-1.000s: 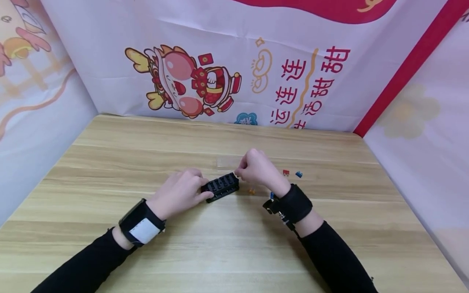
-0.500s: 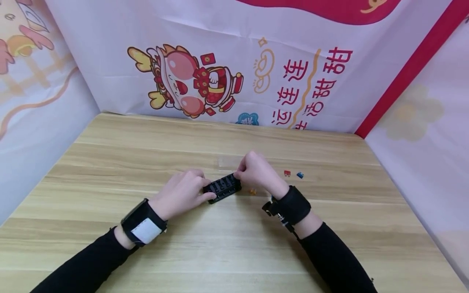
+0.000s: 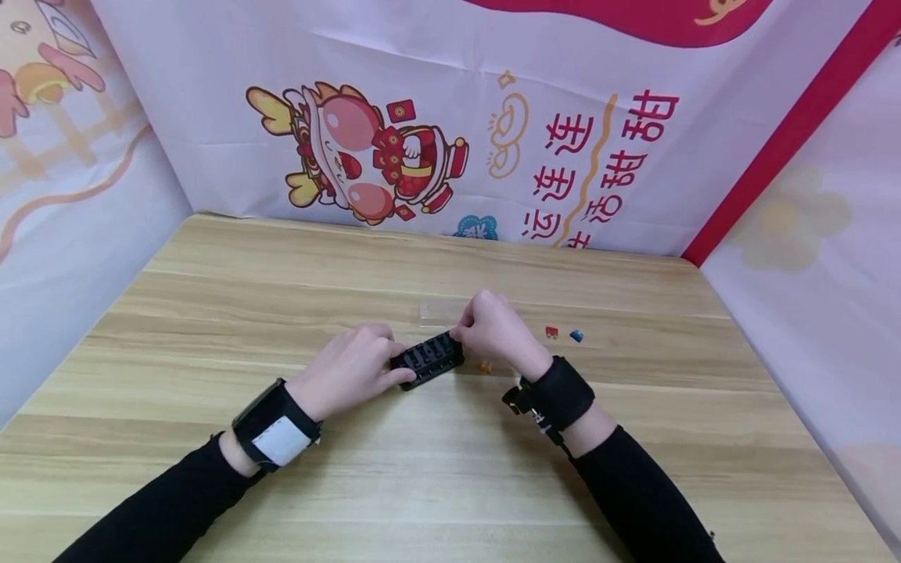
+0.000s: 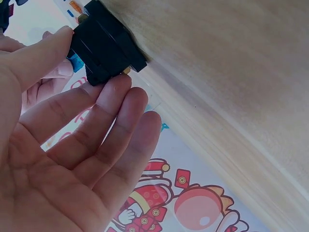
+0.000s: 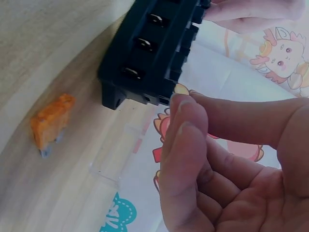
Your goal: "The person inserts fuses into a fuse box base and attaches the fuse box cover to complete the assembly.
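My left hand (image 3: 352, 363) grips the left end of a black fuse box (image 3: 428, 360) between thumb and fingers. A row of slots runs along the box's top, and metal terminals show on its underside (image 5: 145, 43). At the box's right end my right hand (image 3: 493, 328) has thumb and forefinger pinched together, close against the box (image 5: 140, 53). Beside those fingertips, the left wrist view shows a bit of blue fuse (image 4: 76, 63), mostly hidden by the fingers. An orange blade fuse (image 5: 52, 121) with metal prongs lies on the table near the box.
Farther right on the wooden table (image 3: 352, 485) lie a red fuse (image 3: 552, 332) and a blue one (image 3: 576, 336). A clear plastic cover (image 3: 438, 312) lies behind the fuse box. Printed cloth (image 3: 211, 172) hangs behind the table and on both sides.
My right fingertips have come right up to the fuse box's end, then stay there. The left hand keeps its grip. The view has shifted slightly.
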`<state>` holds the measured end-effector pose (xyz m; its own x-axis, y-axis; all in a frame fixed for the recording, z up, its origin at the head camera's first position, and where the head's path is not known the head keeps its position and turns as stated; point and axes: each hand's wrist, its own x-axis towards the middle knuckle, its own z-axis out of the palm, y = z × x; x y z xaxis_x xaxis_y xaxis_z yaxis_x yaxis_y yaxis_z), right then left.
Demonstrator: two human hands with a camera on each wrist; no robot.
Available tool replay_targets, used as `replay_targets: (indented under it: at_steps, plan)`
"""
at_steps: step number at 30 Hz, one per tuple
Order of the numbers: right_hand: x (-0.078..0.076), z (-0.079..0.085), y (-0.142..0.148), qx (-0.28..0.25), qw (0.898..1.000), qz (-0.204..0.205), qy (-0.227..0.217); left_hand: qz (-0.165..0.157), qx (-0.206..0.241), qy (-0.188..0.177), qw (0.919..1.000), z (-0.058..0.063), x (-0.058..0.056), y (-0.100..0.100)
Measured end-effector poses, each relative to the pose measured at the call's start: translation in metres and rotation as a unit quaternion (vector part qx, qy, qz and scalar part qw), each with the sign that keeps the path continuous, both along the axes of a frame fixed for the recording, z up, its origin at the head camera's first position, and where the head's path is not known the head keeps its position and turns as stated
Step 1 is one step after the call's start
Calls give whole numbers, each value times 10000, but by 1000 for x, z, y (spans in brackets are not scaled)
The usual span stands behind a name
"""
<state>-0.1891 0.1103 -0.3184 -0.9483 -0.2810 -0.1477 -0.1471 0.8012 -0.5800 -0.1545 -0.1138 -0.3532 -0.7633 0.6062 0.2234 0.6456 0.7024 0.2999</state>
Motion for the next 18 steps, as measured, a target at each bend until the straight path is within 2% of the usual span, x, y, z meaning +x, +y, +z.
replay_targets:
  at_steps: [12, 18]
  plan:
    - [-2, -4, 1, -49, 9998, -82, -152, -67, 51, -31, 10000, -1, -2, 0]
    - [0, -5, -1, -40, 9999, -60, -70, -56, 72, -106, 9999, -1, 0, 0]
